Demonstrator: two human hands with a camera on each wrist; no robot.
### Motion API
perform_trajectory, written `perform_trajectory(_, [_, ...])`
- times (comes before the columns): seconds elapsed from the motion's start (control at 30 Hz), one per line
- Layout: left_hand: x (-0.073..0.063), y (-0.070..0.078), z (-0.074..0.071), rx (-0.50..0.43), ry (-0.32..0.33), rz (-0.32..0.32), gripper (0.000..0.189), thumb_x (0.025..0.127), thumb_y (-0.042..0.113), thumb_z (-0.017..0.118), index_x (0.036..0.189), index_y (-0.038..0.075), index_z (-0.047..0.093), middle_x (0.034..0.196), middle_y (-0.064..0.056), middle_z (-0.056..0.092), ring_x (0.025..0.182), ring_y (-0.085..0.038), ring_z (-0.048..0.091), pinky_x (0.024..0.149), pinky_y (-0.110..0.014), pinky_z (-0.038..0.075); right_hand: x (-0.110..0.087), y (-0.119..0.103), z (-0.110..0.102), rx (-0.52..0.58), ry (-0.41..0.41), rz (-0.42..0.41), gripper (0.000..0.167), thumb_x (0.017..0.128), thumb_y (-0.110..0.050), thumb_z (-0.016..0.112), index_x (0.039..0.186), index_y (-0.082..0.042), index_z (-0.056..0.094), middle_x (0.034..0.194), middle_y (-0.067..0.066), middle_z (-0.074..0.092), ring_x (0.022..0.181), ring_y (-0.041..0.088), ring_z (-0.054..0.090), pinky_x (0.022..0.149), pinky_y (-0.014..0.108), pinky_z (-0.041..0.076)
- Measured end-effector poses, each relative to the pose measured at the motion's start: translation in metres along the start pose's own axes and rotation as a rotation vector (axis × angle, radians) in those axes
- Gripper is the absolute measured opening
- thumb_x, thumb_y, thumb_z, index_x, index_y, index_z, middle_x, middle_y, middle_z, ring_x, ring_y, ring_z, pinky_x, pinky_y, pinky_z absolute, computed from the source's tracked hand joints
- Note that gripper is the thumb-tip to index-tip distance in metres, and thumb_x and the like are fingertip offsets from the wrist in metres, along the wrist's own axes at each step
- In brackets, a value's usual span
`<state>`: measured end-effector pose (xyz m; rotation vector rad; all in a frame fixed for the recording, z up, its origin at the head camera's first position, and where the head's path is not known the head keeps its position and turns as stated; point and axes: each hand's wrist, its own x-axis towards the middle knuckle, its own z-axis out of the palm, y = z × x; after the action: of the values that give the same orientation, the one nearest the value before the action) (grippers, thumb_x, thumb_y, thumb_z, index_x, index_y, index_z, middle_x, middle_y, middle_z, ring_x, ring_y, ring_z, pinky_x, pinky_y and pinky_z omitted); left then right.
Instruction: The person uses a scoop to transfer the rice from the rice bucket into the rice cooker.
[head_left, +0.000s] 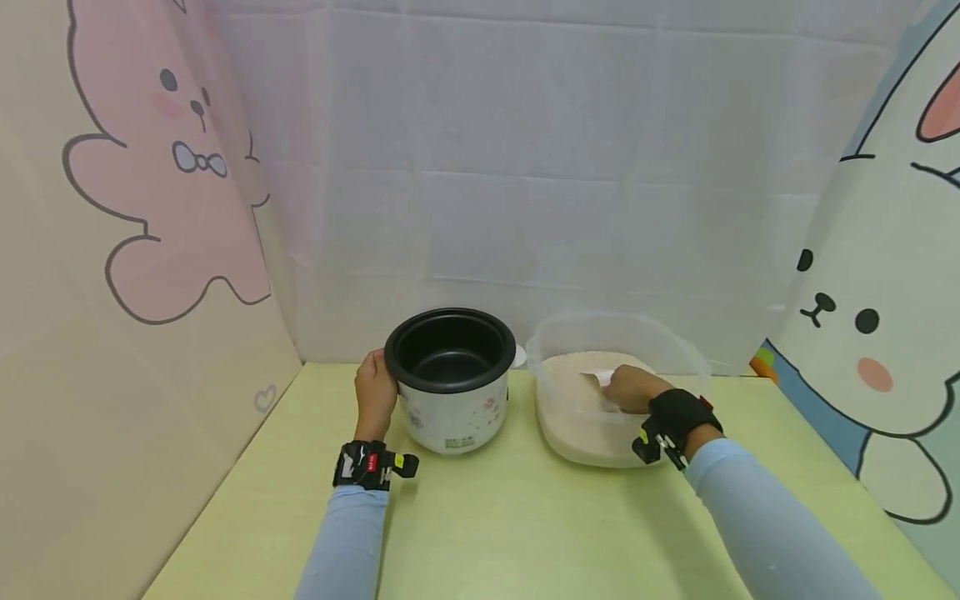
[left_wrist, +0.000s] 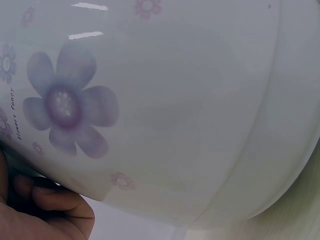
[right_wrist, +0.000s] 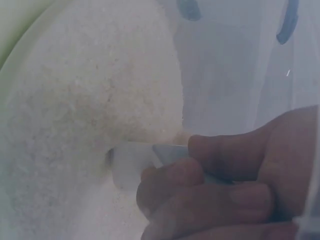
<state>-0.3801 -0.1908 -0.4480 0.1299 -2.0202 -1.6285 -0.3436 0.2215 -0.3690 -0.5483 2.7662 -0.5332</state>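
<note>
A white rice cooker point(head_left: 453, 421) with printed flowers stands at the back of the table, its lid off and its black inner pot point(head_left: 450, 346) uncovered. My left hand point(head_left: 375, 392) holds the cooker's left side; in the left wrist view its fingers point(left_wrist: 65, 205) curl at the edge of the flowered wall point(left_wrist: 175, 100). To the right, a clear plastic tub point(head_left: 611, 329) holds white rice point(head_left: 562, 387). Inside it, my right hand point(head_left: 633, 388) pinches a small translucent cup point(right_wrist: 131, 162) dipped into the rice. The cup's lower part is hidden.
A pale yellow-green table point(head_left: 510, 525) lies under both containers. A white cloth point(head_left: 525, 167) hangs right behind them. Printed sheets with a pink bear point(head_left: 180, 167) and a white rabbit point(head_left: 885, 292) line the left and right sides.
</note>
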Motion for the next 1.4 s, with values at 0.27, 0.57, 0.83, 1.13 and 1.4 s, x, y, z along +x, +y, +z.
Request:
perform_trajectory(0.27, [-0.001,0.001,0.000,-0.020,-0.010,-0.004,0.034,0.110,0.025,0.040,0.100,0.001,0.062,0.080,-0.008,0.052,0.070,-0.020,0.051,0.062,-0.029,0.041,-0.001,-0.006,0.000,0.310,-0.033,0.138,0.032,0.107,-0.011,0.043,0.075,-0.012,0.046,0.063,-0.003,0.034,0.050,0.008,0.031,0.057,0.027,0.036])
perform_trajectory(0.57, [0.001,0.000,0.000,-0.028,-0.022,0.005,0.035,0.110,0.028,0.040,0.101,0.001,0.061,0.080,-0.008,0.052,0.069,-0.020,0.051,0.062,-0.029,0.042,0.003,0.002,0.000,0.364,-0.043,0.164,0.038,0.108,-0.017,0.044,0.071,-0.015,0.045,0.055,-0.004,0.035,0.046,0.009,0.029,0.053,0.027,0.034])
perform_trajectory(0.83, [0.000,0.001,-0.001,-0.027,-0.017,0.006,0.035,0.109,0.027,0.041,0.102,0.000,0.062,0.081,-0.009,0.053,0.071,-0.021,0.051,0.063,-0.030,0.041,0.001,0.003,-0.003,0.443,-0.059,0.184,0.034,0.110,-0.022,0.042,0.088,-0.005,0.060,0.058,-0.002,0.043,0.049,0.010,0.036,0.054,0.026,0.036])
perform_trajectory(1.13, [0.001,0.000,-0.002,-0.024,-0.010,-0.001,0.034,0.109,0.027,0.040,0.102,0.002,0.062,0.080,-0.008,0.053,0.069,-0.019,0.051,0.062,-0.029,0.042,0.002,0.002,-0.003,0.492,-0.069,0.153,0.040,0.110,-0.026,0.044,0.118,0.009,0.063,0.070,0.001,0.054,0.052,0.009,0.040,0.052,0.025,0.035])
perform_trajectory(1.4, [0.000,0.000,0.000,-0.027,-0.008,0.001,0.035,0.109,0.027,0.040,0.102,0.001,0.062,0.081,-0.008,0.053,0.070,-0.020,0.051,0.062,-0.029,0.042,0.000,0.008,-0.002,0.631,-0.093,0.122,0.045,0.111,-0.027,0.042,0.132,0.010,0.057,0.075,0.001,0.058,0.051,0.005,0.041,0.049,0.022,0.033])
